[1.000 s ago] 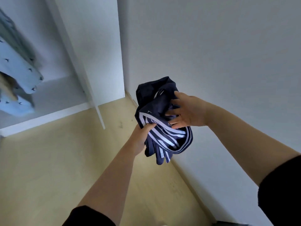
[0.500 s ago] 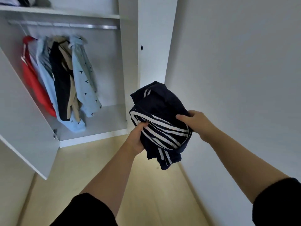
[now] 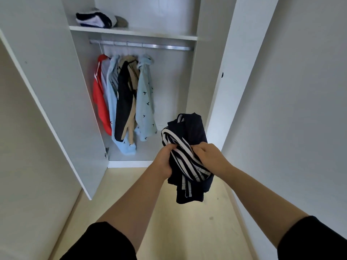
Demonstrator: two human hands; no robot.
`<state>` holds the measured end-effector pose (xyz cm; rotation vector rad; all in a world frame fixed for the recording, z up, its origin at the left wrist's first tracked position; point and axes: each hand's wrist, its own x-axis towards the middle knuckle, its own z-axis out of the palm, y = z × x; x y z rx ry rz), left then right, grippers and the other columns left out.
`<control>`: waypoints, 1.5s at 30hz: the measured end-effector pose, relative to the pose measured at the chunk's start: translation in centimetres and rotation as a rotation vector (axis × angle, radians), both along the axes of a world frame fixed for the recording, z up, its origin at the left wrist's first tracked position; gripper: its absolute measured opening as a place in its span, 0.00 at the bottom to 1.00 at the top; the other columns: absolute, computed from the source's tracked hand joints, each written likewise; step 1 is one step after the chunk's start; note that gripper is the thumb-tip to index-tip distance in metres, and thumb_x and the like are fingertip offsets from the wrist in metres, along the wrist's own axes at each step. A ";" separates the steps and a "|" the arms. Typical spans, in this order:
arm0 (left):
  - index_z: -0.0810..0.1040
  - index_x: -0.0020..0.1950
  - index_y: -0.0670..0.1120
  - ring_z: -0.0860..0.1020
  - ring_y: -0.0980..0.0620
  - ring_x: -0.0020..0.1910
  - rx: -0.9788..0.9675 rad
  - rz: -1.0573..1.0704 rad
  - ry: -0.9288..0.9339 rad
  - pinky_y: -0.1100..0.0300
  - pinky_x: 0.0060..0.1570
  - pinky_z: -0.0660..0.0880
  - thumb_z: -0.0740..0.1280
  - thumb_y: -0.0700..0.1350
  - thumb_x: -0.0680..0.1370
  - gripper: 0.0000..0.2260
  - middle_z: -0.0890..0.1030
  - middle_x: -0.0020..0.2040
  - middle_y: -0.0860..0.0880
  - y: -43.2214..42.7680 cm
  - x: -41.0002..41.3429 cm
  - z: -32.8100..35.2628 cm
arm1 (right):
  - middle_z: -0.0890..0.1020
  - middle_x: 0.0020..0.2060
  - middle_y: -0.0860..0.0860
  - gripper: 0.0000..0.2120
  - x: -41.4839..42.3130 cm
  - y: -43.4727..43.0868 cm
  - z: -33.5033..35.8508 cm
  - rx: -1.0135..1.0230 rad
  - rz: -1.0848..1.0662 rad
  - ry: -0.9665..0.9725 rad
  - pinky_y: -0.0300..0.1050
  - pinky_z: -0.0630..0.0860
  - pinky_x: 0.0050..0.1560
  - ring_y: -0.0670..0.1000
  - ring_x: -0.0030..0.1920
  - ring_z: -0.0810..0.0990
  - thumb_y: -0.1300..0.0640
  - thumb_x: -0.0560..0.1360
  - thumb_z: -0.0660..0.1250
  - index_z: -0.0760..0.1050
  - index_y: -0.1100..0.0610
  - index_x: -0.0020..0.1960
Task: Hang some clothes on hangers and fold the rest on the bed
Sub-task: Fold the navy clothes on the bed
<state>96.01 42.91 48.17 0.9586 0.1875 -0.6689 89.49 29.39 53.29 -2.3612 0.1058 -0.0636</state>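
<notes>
Currently left hand [image 3: 165, 159] and right hand [image 3: 211, 158] both fist into one bunched navy white-striped garment [image 3: 191, 130], held mid-air before the open wardrobe [image 3: 169, 91]. Judging: soft, light, floppy, no stiffness; grab a hem or waistband edge to shake flat. Beyond: shirts [image 3: 144, 98] on the rail [image 3: 165, 46], folded pile [image 3: 93, 19] on the top shelf [image 3: 150, 33].

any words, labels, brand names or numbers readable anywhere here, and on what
No text can be read anywhere.
navy striped garment, gripped by the left hand and the right hand: white stripes only, no lettering shows.
light blue shirt on the rail: small dark motifs, not letters.
folded clothes on the shelf: too small to show any label.
</notes>
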 end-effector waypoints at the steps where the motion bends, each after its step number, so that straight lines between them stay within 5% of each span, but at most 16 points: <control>1: 0.84 0.47 0.40 0.84 0.44 0.41 -0.052 0.025 -0.009 0.53 0.40 0.78 0.61 0.48 0.78 0.15 0.85 0.44 0.41 0.6 0.9 -0.4 | 0.77 0.45 0.63 0.18 1.1 0.2 0.1 0.074 0.024 0.021 0.50 0.72 0.49 0.60 0.47 0.76 0.56 0.81 0.56 0.77 0.68 0.48; 3: 0.86 0.44 0.41 0.84 0.44 0.44 -0.168 0.057 -0.051 0.53 0.42 0.80 0.64 0.51 0.73 0.16 0.84 0.46 0.41 1.5 2.8 -0.9 | 0.78 0.47 0.66 0.18 3.5 0.6 0.5 0.174 0.076 0.044 0.49 0.74 0.50 0.62 0.49 0.77 0.56 0.80 0.57 0.76 0.72 0.47; 6: 0.86 0.47 0.44 0.83 0.45 0.50 -0.259 0.081 -0.127 0.52 0.45 0.80 0.63 0.59 0.75 0.21 0.84 0.51 0.42 2.0 6.4 -0.7 | 0.82 0.47 0.57 0.16 8.3 1.3 1.5 0.141 0.186 0.064 0.43 0.74 0.53 0.53 0.50 0.80 0.56 0.80 0.58 0.82 0.62 0.46; 9: 0.86 0.50 0.46 0.82 0.46 0.54 -0.256 0.085 -0.151 0.54 0.46 0.80 0.62 0.64 0.72 0.25 0.83 0.55 0.42 1.6 10.7 0.3 | 0.80 0.51 0.57 0.17 13.9 1.6 2.3 -0.233 0.311 -0.055 0.47 0.71 0.57 0.56 0.52 0.77 0.58 0.80 0.55 0.79 0.67 0.49; 13: 0.86 0.51 0.45 0.82 0.47 0.55 -0.220 0.155 -0.128 0.55 0.48 0.80 0.65 0.59 0.74 0.20 0.83 0.56 0.43 0.7 17.2 2.4 | 0.78 0.51 0.54 0.17 20.8 2.1 2.7 -0.683 0.463 -0.310 0.46 0.68 0.57 0.52 0.49 0.72 0.55 0.80 0.52 0.79 0.60 0.50; 25: 0.83 0.43 0.41 0.84 0.47 0.35 -0.121 0.369 -0.020 0.58 0.32 0.80 0.66 0.46 0.77 0.11 0.84 0.38 0.43 6.6 32.8 1.1 | 0.77 0.57 0.52 0.16 34.6 7.3 1.1 -0.697 0.741 -0.396 0.39 0.61 0.63 0.53 0.56 0.71 0.56 0.78 0.57 0.73 0.60 0.63; 28: 0.81 0.46 0.40 0.83 0.46 0.34 -0.056 0.370 0.008 0.57 0.34 0.80 0.65 0.45 0.77 0.09 0.84 0.38 0.42 9.0 36.5 1.7 | 0.79 0.59 0.53 0.16 37.9 9.5 1.4 -0.508 0.712 -0.360 0.36 0.62 0.62 0.52 0.59 0.72 0.59 0.80 0.57 0.76 0.60 0.63; 32: 0.77 0.63 0.39 0.79 0.39 0.57 0.005 0.419 -0.028 0.45 0.61 0.74 0.68 0.44 0.73 0.19 0.80 0.59 0.38 12.5 42.2 4.8 | 0.76 0.65 0.49 0.14 43.1 12.4 2.6 0.014 0.221 -0.441 0.36 0.64 0.68 0.44 0.65 0.71 0.60 0.78 0.63 0.78 0.55 0.63; 35: 0.77 0.63 0.39 0.80 0.39 0.55 -0.027 0.437 -0.107 0.44 0.59 0.75 0.68 0.42 0.74 0.18 0.80 0.58 0.37 14.8 46.2 7.5 | 0.65 0.72 0.48 0.32 47.6 13.6 4.4 0.129 -0.030 -0.305 0.44 0.61 0.70 0.50 0.72 0.62 0.51 0.73 0.71 0.62 0.51 0.74; 38: 0.76 0.64 0.39 0.79 0.38 0.57 -0.109 0.434 -0.200 0.42 0.61 0.74 0.66 0.40 0.75 0.18 0.79 0.59 0.36 16.4 50.0 10.0 | 0.69 0.67 0.44 0.43 51.3 14.8 6.1 0.522 0.089 0.000 0.41 0.73 0.57 0.47 0.64 0.73 0.48 0.71 0.73 0.52 0.49 0.77; 45: 0.77 0.63 0.38 0.78 0.37 0.58 -0.194 0.401 -0.288 0.39 0.61 0.72 0.66 0.38 0.74 0.17 0.79 0.59 0.36 18.2 56.4 15.4 | 0.81 0.59 0.49 0.27 56.5 16.6 9.6 0.741 0.267 -0.012 0.53 0.79 0.56 0.52 0.57 0.81 0.58 0.73 0.72 0.65 0.50 0.69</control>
